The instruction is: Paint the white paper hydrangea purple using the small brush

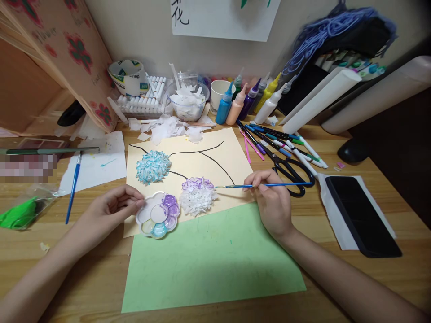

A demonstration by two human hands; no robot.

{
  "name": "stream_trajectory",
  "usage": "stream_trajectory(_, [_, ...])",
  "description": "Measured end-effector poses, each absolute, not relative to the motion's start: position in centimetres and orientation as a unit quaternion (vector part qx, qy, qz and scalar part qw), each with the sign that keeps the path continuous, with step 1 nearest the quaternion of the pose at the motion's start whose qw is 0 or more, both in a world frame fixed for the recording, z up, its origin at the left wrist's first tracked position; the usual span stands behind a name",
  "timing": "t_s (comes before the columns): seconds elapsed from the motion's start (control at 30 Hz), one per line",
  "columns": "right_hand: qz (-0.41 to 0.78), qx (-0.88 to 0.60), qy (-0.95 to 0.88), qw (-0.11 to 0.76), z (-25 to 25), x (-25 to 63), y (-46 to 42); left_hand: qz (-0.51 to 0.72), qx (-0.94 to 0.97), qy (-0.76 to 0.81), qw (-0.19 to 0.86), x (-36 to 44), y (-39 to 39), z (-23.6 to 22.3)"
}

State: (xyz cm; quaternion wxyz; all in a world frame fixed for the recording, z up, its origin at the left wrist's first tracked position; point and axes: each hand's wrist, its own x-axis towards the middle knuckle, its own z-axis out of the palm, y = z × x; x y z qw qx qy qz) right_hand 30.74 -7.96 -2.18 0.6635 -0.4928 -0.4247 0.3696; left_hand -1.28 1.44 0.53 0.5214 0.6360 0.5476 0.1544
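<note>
My left hand (124,204) pinches the rim of a flower-shaped paint palette (144,215), whose wells hold purple and light blue paint. In my right hand (271,199) is a thin blue paintbrush (235,185), its tip at the right edge of a ruffled paper flower (198,204). That flower is purple along its top and white below. Up and to the left, a second paper flower (153,167) has blue-tipped petals. Both are on a cream sheet (208,168) with black branch lines. A green sheet (215,269) lies nearer me, along the cream sheet's lower edge.
Behind the sheet are torn white paper scraps (168,129), a plastic bowl (187,101), a paper cup (218,96) and several paint bottles (224,107). Black scissors (292,172), pens and a phone (360,215) lie right. Another brush (73,188) lies left.
</note>
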Motion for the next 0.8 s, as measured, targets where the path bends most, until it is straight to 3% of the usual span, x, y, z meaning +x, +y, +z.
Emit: stream_trajectory(0.8, [0.235, -0.488, -0.580, 0.609, -2.13, 30.44, -8.83, 0.168, 0.636, 0.541, 0.524, -1.38, 1.40, 0.38])
